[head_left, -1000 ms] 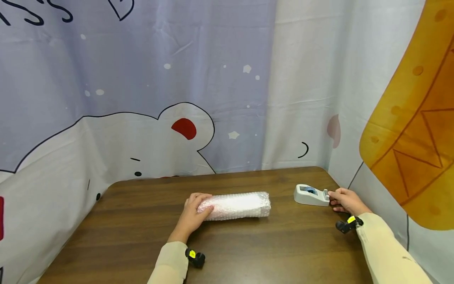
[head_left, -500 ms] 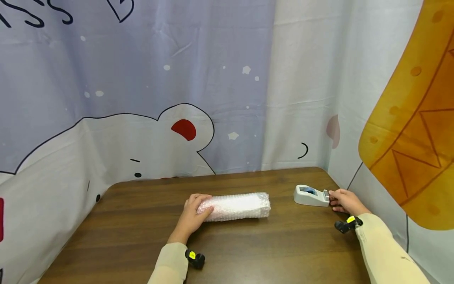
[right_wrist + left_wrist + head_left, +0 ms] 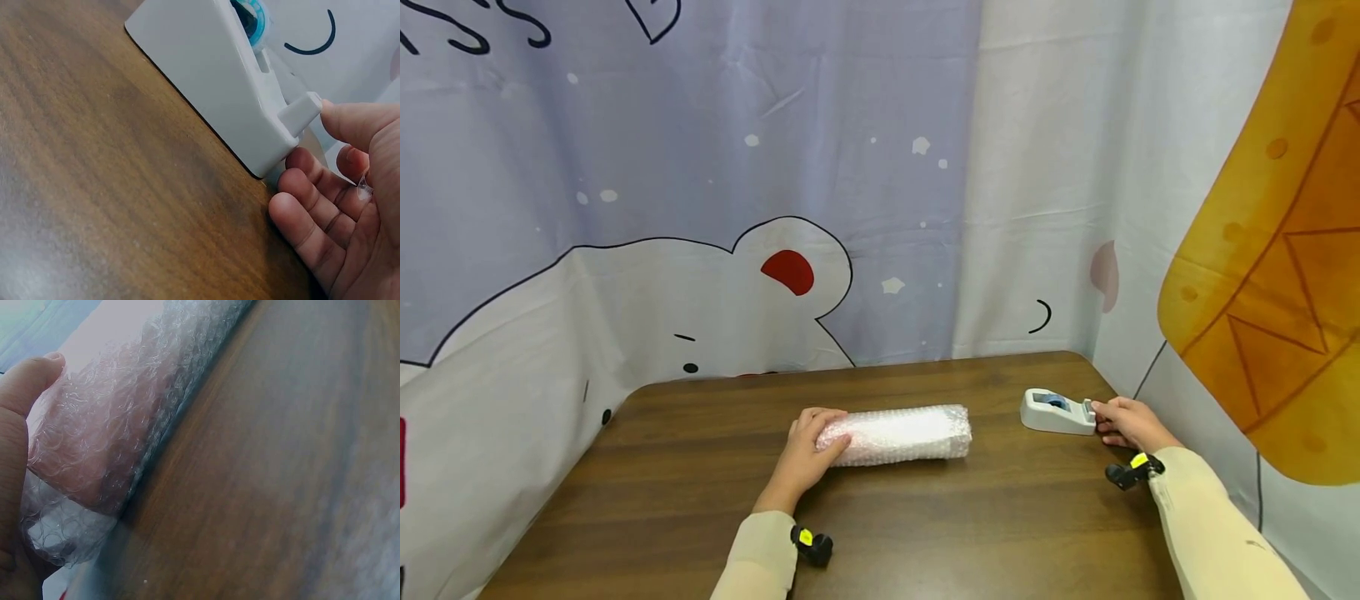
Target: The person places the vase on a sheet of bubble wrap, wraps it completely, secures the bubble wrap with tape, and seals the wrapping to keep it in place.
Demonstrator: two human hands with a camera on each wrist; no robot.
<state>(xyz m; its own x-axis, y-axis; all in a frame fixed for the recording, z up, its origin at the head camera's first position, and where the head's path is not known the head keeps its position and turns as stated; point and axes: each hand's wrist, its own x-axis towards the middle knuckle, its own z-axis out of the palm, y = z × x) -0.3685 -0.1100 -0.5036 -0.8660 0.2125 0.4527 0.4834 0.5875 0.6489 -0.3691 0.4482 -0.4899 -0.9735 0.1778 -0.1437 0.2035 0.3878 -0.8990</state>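
Observation:
A long package in clear bubble wrap (image 3: 898,435) lies on the wooden table. My left hand (image 3: 808,454) grips its left end, the thumb (image 3: 40,378) pressed into the wrap. Over at the right stands a white tape dispenser (image 3: 1056,413) holding a blue-cored roll of tape (image 3: 253,22). My right hand (image 3: 1135,423) is at the cutter end, its thumb against the cutter tip. The fingers (image 3: 306,228) are bent below it, and a clear bit of tape (image 3: 365,189) shows between index finger and palm.
The brown table (image 3: 970,533) extends around both hands. A printed cloth curtain (image 3: 895,200) hangs behind it and along the sides. A thin dark cable (image 3: 1260,492) runs down the right curtain beside my right forearm.

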